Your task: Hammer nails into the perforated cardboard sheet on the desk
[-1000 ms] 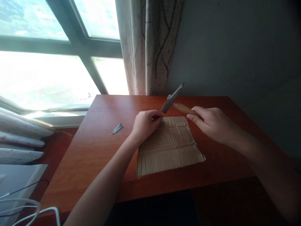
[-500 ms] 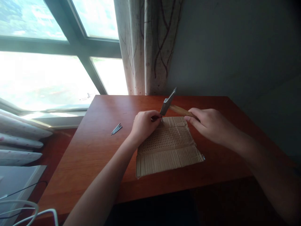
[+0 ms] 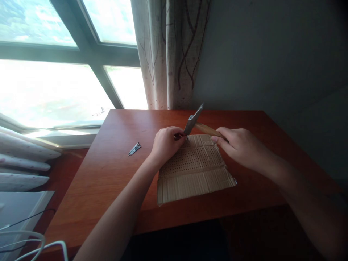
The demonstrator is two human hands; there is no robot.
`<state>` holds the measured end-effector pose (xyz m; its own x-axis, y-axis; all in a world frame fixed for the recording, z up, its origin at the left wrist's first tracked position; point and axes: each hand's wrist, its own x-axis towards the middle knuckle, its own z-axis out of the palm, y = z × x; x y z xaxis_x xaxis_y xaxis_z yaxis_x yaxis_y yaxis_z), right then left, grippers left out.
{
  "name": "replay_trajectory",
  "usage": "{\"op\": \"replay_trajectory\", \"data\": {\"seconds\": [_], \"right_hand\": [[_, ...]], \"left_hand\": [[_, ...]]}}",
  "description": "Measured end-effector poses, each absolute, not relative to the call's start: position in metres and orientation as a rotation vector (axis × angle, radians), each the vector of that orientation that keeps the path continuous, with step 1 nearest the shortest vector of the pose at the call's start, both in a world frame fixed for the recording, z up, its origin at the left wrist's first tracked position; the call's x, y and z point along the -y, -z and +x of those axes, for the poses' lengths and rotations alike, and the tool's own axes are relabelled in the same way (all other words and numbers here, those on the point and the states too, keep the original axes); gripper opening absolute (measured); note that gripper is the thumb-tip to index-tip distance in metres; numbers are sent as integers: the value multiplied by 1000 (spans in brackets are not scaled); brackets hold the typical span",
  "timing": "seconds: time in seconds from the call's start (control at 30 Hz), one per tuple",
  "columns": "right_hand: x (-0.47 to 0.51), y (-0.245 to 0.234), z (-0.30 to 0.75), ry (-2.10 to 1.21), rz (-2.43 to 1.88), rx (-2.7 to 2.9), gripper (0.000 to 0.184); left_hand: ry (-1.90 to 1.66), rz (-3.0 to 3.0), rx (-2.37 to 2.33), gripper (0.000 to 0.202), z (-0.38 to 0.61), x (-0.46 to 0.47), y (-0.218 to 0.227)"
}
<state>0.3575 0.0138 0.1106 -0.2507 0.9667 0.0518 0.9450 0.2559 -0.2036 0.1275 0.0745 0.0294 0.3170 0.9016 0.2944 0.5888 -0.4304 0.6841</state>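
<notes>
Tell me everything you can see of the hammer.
The hammer has a grey, metallic-looking head and a light-brown handle that looks wooden. The head is tilted, its thinner end pointing up and to the picture's right, its other end down at the fingertips of the left hand; whether they touch is unclear. The right hand grips the handle, hiding its far part. The head appears over the far edge of the cardboard.
</notes>
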Motion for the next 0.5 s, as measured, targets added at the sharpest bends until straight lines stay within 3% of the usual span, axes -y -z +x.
{"op": "replay_trajectory", "data": {"seconds": [0.5], "right_hand": [[-15,-102,360,-183,-1792,2343,31]], "left_hand": [[-888,2198,-1330,6,128,-75,-30]]}}
